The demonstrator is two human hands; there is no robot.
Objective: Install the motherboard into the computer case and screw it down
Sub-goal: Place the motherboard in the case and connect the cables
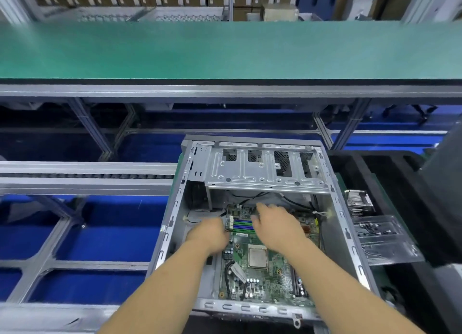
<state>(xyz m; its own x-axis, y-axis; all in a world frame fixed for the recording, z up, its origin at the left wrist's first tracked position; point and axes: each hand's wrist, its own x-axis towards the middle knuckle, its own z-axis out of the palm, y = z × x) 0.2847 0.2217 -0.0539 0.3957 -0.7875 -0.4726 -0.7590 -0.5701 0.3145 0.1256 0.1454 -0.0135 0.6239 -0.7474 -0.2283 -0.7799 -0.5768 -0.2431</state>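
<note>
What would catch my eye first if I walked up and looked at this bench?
Probably the open metal computer case low in the middle, with a green motherboard lying inside it. Both bare hands reach in over the board's far end, the left hand at its left edge and the right hand beside the blue memory slots. Behind it all, a long green conveyor belt spans the view.

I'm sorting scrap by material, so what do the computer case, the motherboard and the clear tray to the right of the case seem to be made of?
Computer case: looks like bare sheet metal, dull silver-grey, with stamped slots and folded edges.
Motherboard: green circuit board, probably fibreglass laminate, matte, carrying a metal-capped chip and plastic slots.
Clear tray: likely thin moulded plastic, see-through and glossy; it is too blurred to tell more.
</note>
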